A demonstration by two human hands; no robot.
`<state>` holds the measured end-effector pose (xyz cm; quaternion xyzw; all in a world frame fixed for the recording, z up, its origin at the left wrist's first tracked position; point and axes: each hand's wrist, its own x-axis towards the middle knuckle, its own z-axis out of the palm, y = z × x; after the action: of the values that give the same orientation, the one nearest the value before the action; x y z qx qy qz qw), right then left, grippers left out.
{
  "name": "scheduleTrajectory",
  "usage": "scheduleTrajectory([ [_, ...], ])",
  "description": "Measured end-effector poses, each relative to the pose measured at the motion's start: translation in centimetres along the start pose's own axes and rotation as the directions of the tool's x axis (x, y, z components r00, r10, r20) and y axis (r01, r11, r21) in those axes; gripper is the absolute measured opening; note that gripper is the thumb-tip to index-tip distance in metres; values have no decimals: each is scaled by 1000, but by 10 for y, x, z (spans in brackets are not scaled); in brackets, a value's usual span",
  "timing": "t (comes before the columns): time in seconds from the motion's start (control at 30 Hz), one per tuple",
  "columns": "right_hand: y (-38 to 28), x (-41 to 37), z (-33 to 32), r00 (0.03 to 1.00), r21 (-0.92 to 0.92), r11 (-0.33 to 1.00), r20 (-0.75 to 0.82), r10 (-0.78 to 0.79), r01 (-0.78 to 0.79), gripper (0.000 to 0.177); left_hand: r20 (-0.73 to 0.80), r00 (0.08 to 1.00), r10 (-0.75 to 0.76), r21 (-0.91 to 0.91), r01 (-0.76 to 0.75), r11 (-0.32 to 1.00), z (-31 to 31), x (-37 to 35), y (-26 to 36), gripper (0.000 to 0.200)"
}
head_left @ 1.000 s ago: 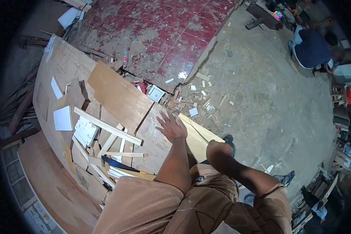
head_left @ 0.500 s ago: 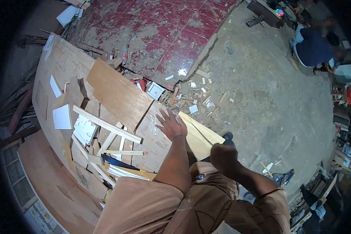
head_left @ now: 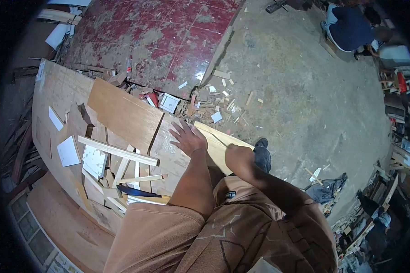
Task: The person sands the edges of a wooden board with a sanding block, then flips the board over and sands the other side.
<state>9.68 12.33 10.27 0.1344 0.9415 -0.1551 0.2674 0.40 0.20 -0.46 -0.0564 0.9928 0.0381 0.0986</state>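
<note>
My left hand [head_left: 189,139] lies with fingers spread on the plywood sheet, its thumb side at the edge of a pale yellow wooden board [head_left: 216,148]. My right hand [head_left: 239,160] is a fist over the board, wrapped round what looks like a handsaw [head_left: 219,138]. Only a thin dark line of its blade shows, running forward along the board; the handle is hidden in the fist. A foot in a dark shoe [head_left: 261,144] is just beyond the board's right end.
Left of me, wood strips [head_left: 118,150], white offcuts [head_left: 69,151] and a brown plywood piece [head_left: 123,116] lie on the large plywood sheet [head_left: 59,86]. Scraps [head_left: 216,117] litter the concrete floor ahead. A person [head_left: 349,28] crouches at far right. Dark cloth [head_left: 325,189] lies at right.
My right fist has moved forward and left over the board, and less of the blade shows ahead of it. My left hand keeps its place. The whole view has shifted slightly.
</note>
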Motion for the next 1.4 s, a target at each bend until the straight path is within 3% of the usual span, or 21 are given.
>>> scheduleTrajectory([
  [0.07, -4, -15, -33, 985, -103, 994, 169, -25, 43, 16, 18, 1000, -8, -1, 8, 1000, -4, 1, 2, 58],
  [0.17, 0, -1, -28, 975, -59, 990, 188, -117, 130, 16, 46, 999, -13, -4, 13, 1000, -4, -1, 1, 58],
  [0.23, 0, 23, 14, 977, -81, 977, 100, -188, 197, 11, 25, 1000, -18, -14, 18, 1000, -4, -1, 3, 58],
  [0.33, -20, 37, 42, 985, -3, 989, -83, 150, -151, 12, 23, 1000, -11, -10, 11, 1000, -2, 0, 1, 57],
  [0.37, -17, 32, 46, 985, 2, 989, -91, 149, -149, 12, 14, 1000, -7, -10, 8, 1000, -3, 2, 1, 57],
  [0.47, 3, 3, 22, 987, -18, 999, -158, 23, -26, 11, 33, 999, -4, -21, 5, 1000, -2, 0, 0, 59],
  [0.53, 7, -14, -12, 994, -65, 992, 24, -109, 110, 9, 22, 1000, -5, -16, 6, 1000, 0, 0, 0, 60],
  [0.63, 6, -22, -45, 959, -181, 944, 130, -254, 275, 9, 28, 1000, -6, -37, 7, 999, -4, 0, -2, 60],
  [0.7, 16, 1, -1, 953, -139, 943, 60, -297, 303, 11, 37, 999, 4, -36, -3, 999, -4, 0, -1, 59],
  [0.77, 8, 27, 16, 961, -108, 960, -75, -267, 259, 13, 20, 1000, 2, -51, -1, 999, -2, -1, -2, 59],
  [0.8, 3, 39, 21, 982, -27, 986, -93, -164, 162, 14, 5, 1000, 6, -62, -6, 998, -1, -1, -2, 59],
  [0.93, 24, 11, 21, 996, -8, 996, -19, -88, 88, 15, 3, 1000, 9, -57, -9, 998, 1, -1, -5, 59],
  [1.0, 41, -23, 5, 978, -55, 977, -3, -208, 208, 14, 12, 1000, 10, -84, -9, 996, -1, 0, -2, 60],
  [1.13, 40, -46, -36, 979, -21, 979, -2, -202, 202, 12, 21, 1000, 1, -75, 0, 997, -3, 1, -2, 60],
  [1.2, 32, -22, -27, 970, -88, 970, 112, -216, 226, 14, 2, 1000, 12, -78, -12, 997, -3, 0, -2, 60],
  [1.23, 15, -2, -31, 987, -13, 998, 148, -58, 61, 16, -2, 1000, 12, -81, -12, 997, -4, 0, 0, 60],
  [1.27, 14, 18, -9, 979, -1, 988, 135, -154, 156, 19, 0, 1000, 11, -91, -11, 996, -6, -1, 0, 60],
  [1.3, 7, 32, 21, 981, -134, 972, 4, -194, 193, 19, -1, 1000, 9, -103, -9, 995, -8, -1, 1, 60],
  [1.4, 8, 43, 28, 992, -53, 991, -3, -126, 125, 18, 4, 1000, 1, -107, 0, 994, -10, 0, 4, 59],
])
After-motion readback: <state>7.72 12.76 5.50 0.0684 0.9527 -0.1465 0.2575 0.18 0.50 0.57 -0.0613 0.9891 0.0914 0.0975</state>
